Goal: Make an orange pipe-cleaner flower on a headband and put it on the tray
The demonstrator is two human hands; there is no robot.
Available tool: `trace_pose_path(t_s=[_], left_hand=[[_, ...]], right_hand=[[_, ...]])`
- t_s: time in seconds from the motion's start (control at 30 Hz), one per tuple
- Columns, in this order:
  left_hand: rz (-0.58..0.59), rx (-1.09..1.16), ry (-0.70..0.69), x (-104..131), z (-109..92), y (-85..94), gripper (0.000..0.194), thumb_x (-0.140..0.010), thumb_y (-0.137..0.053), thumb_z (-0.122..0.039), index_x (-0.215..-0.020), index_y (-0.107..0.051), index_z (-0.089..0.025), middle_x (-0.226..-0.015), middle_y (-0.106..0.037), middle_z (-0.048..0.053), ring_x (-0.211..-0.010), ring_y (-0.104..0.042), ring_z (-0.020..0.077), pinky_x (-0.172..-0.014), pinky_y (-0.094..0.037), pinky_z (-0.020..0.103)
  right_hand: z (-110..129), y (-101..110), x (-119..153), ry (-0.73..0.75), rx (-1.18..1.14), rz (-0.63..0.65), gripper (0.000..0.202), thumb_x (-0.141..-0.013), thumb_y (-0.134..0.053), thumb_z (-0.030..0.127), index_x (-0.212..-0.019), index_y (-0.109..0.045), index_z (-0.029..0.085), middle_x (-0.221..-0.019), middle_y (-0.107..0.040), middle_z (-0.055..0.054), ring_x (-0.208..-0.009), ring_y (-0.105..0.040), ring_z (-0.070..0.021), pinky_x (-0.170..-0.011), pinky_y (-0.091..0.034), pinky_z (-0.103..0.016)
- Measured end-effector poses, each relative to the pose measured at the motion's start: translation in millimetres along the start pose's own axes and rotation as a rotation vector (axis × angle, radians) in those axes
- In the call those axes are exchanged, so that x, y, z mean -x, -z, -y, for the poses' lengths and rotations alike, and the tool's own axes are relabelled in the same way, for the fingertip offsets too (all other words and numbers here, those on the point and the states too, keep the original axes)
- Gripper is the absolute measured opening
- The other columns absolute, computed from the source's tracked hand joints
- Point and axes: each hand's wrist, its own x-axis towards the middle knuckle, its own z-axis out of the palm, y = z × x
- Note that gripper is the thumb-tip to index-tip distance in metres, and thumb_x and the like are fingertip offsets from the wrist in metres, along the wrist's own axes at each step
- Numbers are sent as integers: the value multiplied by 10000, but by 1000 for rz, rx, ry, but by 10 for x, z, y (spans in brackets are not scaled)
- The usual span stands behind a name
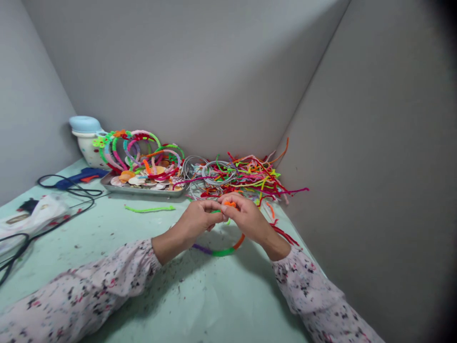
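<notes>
Both my hands meet over the middle of the table, fingers pinched together. My left hand [200,218] is closed on the upper part of a pipe-cleaner ring [222,253], whose purple, green and orange lower curve hangs below. My right hand [248,216] pinches an orange pipe cleaner [231,204] at the top of the ring. A bit of green shows between the fingertips. The fingers hide how the orange piece and the ring join. A loose bright green pipe cleaner [150,209] lies left of my left hand.
Behind my hands lie wire hoops [219,172] and a heap of coloured pipe cleaners [257,176]. A metal tray [143,191] bears shells and wrapped rings. Farther left are a blue glue gun [80,177], black cable [91,193], plastic bag [46,214] and blue-lidded container [87,140].
</notes>
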Motion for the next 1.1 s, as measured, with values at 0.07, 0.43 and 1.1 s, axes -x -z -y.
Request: trace_pose_path(t_s=[0.07,0.43,1.1], left_hand=[[-18,-2,-21,3,16,-1,141,-651,-677,-254,-747,-657,-152,-498,-461,-53,-438,-336,56,-434,-219,205],[-35,45,-26,3,16,9,210,-648,-719,-298,-775,-651,-146,-543,-474,-47,-467,-347,54,-448,-241,203],[19,134,-20,-19,-39,81,215,-641,-713,-258,-806,-659,-131,-648,-516,-26,-470,-309,30,-443,-183,209]], right_hand=[[-20,-30,-2,-22,-79,-24,116,-790,-536,241,-713,-595,179,-973,-617,-47,-969,-557,-183,-866,-401,-321],[-65,-29,1,-200,-353,-18,236,-775,-615,356,-924,-649,176,-983,-644,-47,-905,-577,-184,-815,-431,-317],[-66,113,-22,-229,-154,-55,186,-762,-578,360,-727,-600,178,-638,-527,37,-575,-427,-109,-562,-337,-250]])
